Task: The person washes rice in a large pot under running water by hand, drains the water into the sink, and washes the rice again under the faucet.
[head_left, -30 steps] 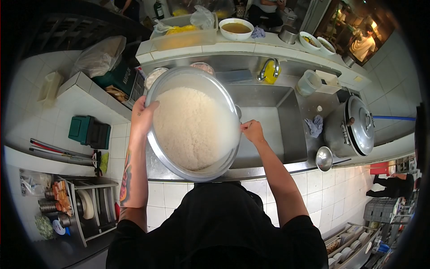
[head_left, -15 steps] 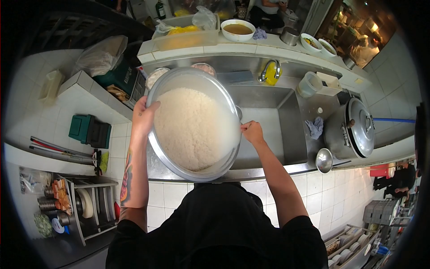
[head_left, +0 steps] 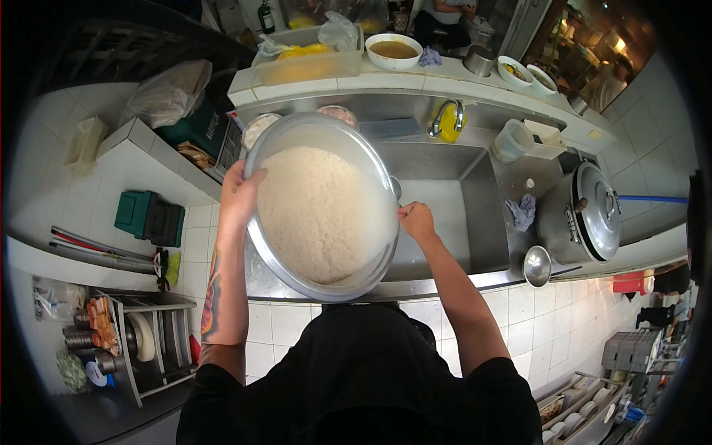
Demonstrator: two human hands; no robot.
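A large metal pot [head_left: 285, 274] of white rice [head_left: 311, 211] is tilted to the right over the sink's left edge. Cloudy water gathers at its right side. My left hand [head_left: 239, 191] grips the left rim, thumb over the inner edge. On the opposite side my right hand [head_left: 417, 220] has its fingers closed at the pot's edge; the exact grip is partly hidden. Whitish liquid covers the bottom of the steel sink [head_left: 483, 215] beside the pot.
A yellow-backed faucet [head_left: 447, 119] stands behind the sink. To the right are a lidded pot [head_left: 582, 211], a metal bowl [head_left: 537, 265], a crumpled cloth [head_left: 521, 212] and a plastic tub [head_left: 512, 141]. A soup bowl [head_left: 394, 52] sits on the back ledge.
The pot and both hands hold nearly the same position, with only a very slight shift. In the far right background, a person in dark clothes has moved.
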